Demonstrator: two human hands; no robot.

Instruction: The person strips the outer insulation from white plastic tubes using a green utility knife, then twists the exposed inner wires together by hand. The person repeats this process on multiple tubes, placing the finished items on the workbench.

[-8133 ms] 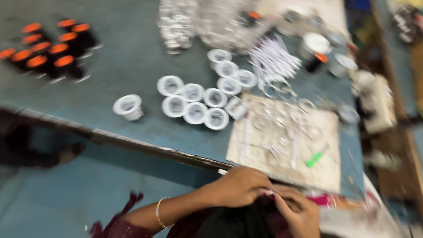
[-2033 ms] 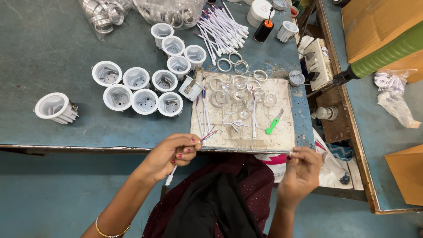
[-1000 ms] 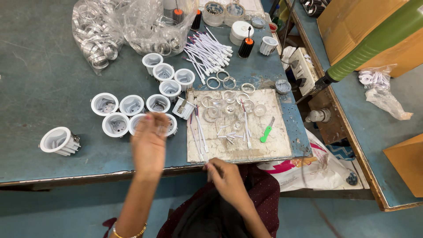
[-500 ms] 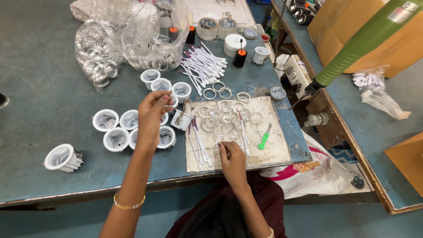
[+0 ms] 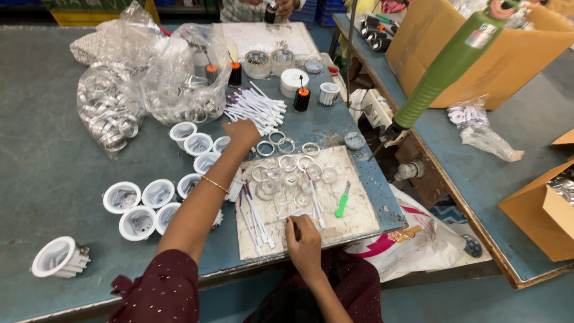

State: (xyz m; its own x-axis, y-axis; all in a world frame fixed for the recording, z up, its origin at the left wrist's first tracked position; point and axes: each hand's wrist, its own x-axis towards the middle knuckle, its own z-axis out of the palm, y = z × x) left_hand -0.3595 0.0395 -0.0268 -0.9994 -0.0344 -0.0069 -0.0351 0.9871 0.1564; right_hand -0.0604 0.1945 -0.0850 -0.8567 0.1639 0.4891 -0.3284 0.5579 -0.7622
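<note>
The left hand (image 5: 242, 130) reaches with loosely spread fingers for the white sticks (image 5: 256, 107) mid-tabletop, while the right hand (image 5: 304, 236) seems to pinch something small at the board's (image 5: 359, 218) near edge, so next comes a gentle grab.

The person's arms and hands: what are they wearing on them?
Both hands are bare, with no gloves. The left hand comes from an arm with a thin gold-coloured bangle near the wrist and a short dark maroon sleeve with tiny pale dots at the upper arm. The right hand and its forearm are uncovered; no ring or watch shows.
</note>
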